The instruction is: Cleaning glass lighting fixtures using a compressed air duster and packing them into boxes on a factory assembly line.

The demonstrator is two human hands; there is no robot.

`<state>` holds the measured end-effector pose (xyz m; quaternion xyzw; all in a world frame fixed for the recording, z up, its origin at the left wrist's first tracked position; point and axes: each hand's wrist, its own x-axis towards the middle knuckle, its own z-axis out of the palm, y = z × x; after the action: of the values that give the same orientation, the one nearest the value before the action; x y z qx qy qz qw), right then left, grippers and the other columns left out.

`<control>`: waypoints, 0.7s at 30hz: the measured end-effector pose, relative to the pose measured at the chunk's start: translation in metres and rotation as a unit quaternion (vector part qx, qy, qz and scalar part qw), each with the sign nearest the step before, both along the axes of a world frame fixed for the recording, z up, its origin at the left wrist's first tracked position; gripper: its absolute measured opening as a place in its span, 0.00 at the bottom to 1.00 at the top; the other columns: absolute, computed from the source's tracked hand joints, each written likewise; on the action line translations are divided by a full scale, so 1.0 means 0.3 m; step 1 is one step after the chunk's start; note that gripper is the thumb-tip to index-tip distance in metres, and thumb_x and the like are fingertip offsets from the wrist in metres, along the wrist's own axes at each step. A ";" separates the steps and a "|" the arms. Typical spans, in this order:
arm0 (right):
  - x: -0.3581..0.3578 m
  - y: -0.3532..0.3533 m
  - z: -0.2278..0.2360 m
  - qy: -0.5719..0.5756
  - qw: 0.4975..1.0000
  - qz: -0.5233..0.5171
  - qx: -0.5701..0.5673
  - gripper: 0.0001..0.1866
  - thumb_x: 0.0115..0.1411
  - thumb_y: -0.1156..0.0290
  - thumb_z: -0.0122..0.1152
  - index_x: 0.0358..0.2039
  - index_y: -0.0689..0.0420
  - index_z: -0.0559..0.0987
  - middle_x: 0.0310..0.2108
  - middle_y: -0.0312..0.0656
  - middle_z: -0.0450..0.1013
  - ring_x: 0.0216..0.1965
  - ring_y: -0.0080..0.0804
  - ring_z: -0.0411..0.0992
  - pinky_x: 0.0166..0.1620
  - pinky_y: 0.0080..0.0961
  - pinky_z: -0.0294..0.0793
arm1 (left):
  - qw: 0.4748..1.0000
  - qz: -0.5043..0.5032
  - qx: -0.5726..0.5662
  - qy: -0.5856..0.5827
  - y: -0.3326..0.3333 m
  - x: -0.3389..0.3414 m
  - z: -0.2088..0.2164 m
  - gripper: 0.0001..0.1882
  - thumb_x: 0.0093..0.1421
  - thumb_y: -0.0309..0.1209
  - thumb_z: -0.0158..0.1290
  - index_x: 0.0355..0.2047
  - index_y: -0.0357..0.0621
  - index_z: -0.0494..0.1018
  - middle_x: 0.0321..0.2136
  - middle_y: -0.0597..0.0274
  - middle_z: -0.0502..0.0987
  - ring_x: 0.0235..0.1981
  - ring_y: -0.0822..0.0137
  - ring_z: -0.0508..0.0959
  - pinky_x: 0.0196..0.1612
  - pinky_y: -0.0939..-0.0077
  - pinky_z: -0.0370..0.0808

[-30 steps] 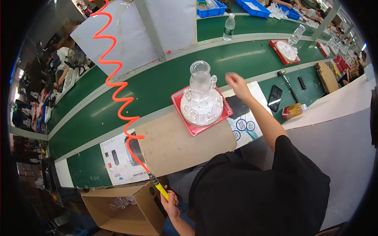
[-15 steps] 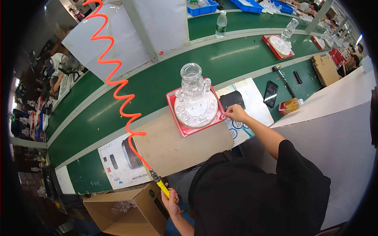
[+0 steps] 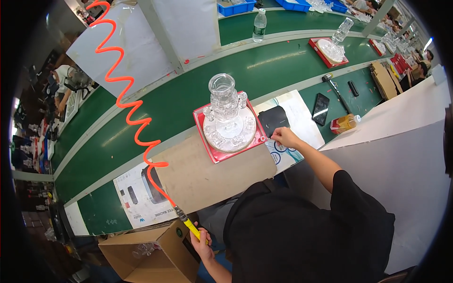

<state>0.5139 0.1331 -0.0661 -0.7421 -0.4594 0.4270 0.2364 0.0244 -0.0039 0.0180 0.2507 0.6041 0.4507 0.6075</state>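
Note:
My left hand [image 3: 202, 243] is wrapped round the yellow handle [image 3: 192, 229] of an air blow gun, low at the worktable's front edge. An orange coiled hose [image 3: 127, 106] runs up from its metal fitting. My right hand [image 3: 286, 138] is pinched closed just beyond the right corner of a shallow red tray [image 3: 216, 157]; whether anything small is between the fingertips is hidden. In the tray lies a round white disc [image 3: 243, 119] bearing small clear pieces. A clear glass-like vessel [image 3: 223, 101] with a wide round mouth stands upright on it.
Cardboard [image 3: 188, 174] lies under the tray. To the right are a black flat pad [image 3: 272, 120], a phone [image 3: 321, 108], a hammer [image 3: 337, 92] and a drink bottle [image 3: 343, 124]. A water bottle [image 3: 259, 26] and another loaded red tray [image 3: 325, 60] stand farther back. An open carton [image 3: 141, 257] sits below left.
My right hand has drawn a little to the right, off the tray's corner. My left hand, still gripping the air gun, has dropped slightly. The whole view has shifted slightly.

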 end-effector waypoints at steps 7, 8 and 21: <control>0.028 -0.087 -0.001 -0.030 0.995 0.084 -0.055 0.12 0.57 0.65 0.62 0.25 0.62 0.80 0.19 0.42 0.77 0.19 0.27 0.75 0.27 0.25 0.74 | 1.000 -0.018 0.000 -0.002 0.006 0.008 -0.016 0.25 0.62 0.26 0.52 0.59 0.38 0.61 0.28 0.66 0.70 0.18 0.80 0.67 0.15 0.88 0.57; 0.024 -0.111 0.004 -0.061 0.994 0.075 -0.060 0.13 0.57 0.64 0.63 0.25 0.62 0.79 0.19 0.42 0.77 0.20 0.29 0.76 0.27 0.26 0.74 | 1.000 -0.023 0.002 -0.003 0.006 0.007 -0.018 0.25 0.62 0.26 0.52 0.59 0.38 0.61 0.29 0.66 0.70 0.19 0.80 0.67 0.15 0.88 0.57; 0.028 -0.425 0.102 0.030 0.793 0.368 -0.484 0.22 0.57 0.53 0.65 0.22 0.63 0.78 0.20 0.41 0.75 0.20 0.29 0.75 0.25 0.25 0.76 | 0.999 -0.032 -0.006 0.027 0.007 0.012 -0.006 0.25 0.63 0.29 0.53 0.58 0.37 0.60 0.27 0.65 0.70 0.18 0.79 0.67 0.14 0.88 0.58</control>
<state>0.5223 0.0057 -0.0354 -0.5212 -0.4242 0.6702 -0.3151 0.0281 -0.0019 0.0162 0.2787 0.6146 0.4204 0.6065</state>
